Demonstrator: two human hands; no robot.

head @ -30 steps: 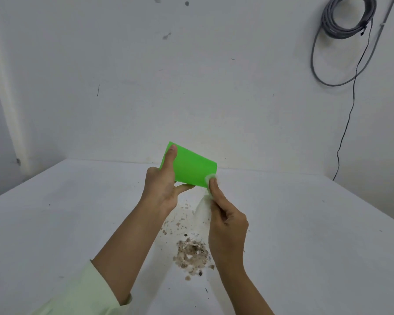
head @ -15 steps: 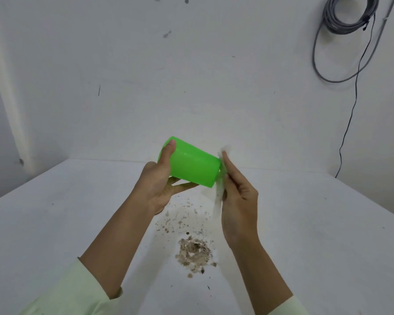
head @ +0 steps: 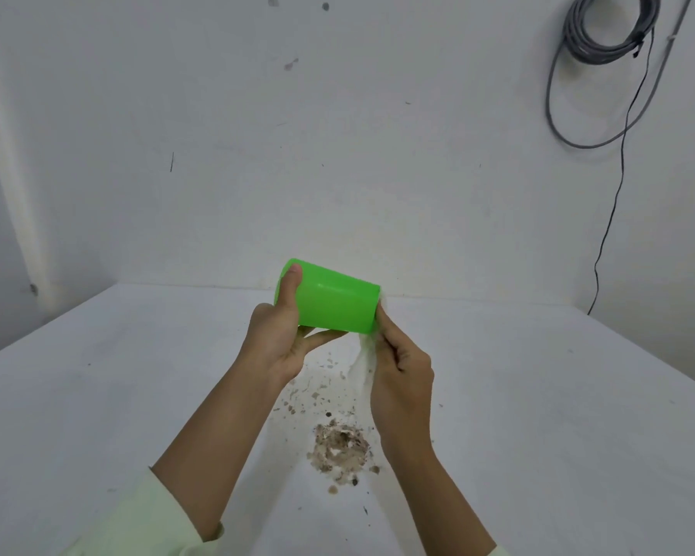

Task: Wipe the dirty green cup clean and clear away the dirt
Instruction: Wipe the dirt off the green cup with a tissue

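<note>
My left hand [head: 279, 335] holds the bright green cup [head: 334, 302] on its side above the white table [head: 97, 395], thumb over the end on the left. My right hand [head: 402, 375] grips a white tissue [head: 364, 363] and presses it against the cup's right end. The tissue is blurred and partly hidden behind my fingers. Below the hands, a small heap of brown dirt [head: 342, 449] lies on the table, with loose crumbs [head: 314, 391] scattered beyond it toward the cup.
A white wall stands behind the table's far edge. A coiled grey cable [head: 602, 30] hangs on the wall at the upper right, with a thin black cord dropping down to the table's back right corner.
The cup has tilted closer to level and my left thumb has stayed over its left end. My right hand has slid the tissue from the cup's lower edge round its right end.
</note>
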